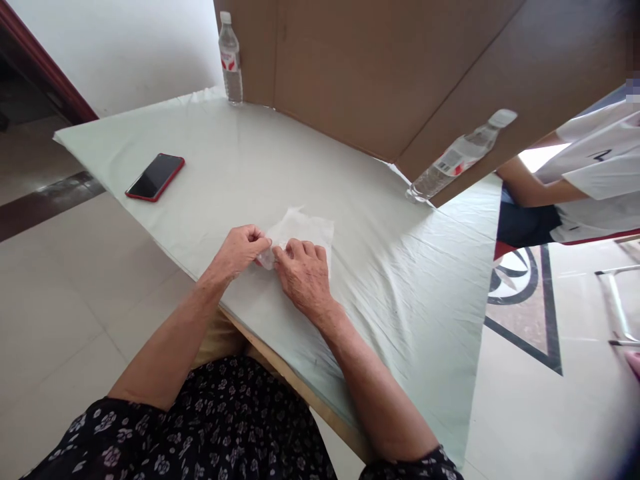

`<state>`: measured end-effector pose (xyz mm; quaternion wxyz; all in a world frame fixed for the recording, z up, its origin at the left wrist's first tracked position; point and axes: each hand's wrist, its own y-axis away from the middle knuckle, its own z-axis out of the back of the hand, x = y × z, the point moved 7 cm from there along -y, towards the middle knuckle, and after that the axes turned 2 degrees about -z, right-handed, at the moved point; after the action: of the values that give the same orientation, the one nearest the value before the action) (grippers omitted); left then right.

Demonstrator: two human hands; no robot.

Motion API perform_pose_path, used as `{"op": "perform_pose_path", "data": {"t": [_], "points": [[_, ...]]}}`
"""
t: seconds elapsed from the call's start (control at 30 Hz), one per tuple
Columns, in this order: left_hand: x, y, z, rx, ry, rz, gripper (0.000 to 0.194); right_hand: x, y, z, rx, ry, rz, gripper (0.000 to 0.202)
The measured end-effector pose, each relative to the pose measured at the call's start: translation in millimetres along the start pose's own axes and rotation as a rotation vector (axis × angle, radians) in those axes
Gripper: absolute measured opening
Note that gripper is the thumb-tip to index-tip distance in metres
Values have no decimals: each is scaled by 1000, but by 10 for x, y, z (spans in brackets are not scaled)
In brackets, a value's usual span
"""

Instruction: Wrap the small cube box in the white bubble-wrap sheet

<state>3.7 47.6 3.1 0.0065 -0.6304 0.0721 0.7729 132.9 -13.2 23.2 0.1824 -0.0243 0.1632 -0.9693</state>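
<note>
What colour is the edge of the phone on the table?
The phone's edge is red, seen best in the head view.

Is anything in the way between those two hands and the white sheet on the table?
Nothing visible blocks them. The right hand lies over the white sheet; the left hand pinches crinkled plastic at its edge. The phone and both bottles are well off to the sides or beyond.
</note>
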Motion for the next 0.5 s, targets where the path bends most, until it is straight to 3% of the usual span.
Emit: {"op": "perform_pose_path", "data": {"t": [0.13, 0.3, 0.4, 0.5], "points": [[2, -6, -114, 13, 96, 7, 21, -9, 7, 17, -29, -10, 1, 25], [-20, -1, -126, 12, 88, -19, 19, -45, 7, 63, -29, -93, -7, 26], [-57, 28, -117, 92, -8, 3, 13, -66, 4, 88, -1, -124, -9, 16], [-129, 77, -104, 216, -145, -10, 29, -84, 4, 105, 29, -139, -10, 13]]}}
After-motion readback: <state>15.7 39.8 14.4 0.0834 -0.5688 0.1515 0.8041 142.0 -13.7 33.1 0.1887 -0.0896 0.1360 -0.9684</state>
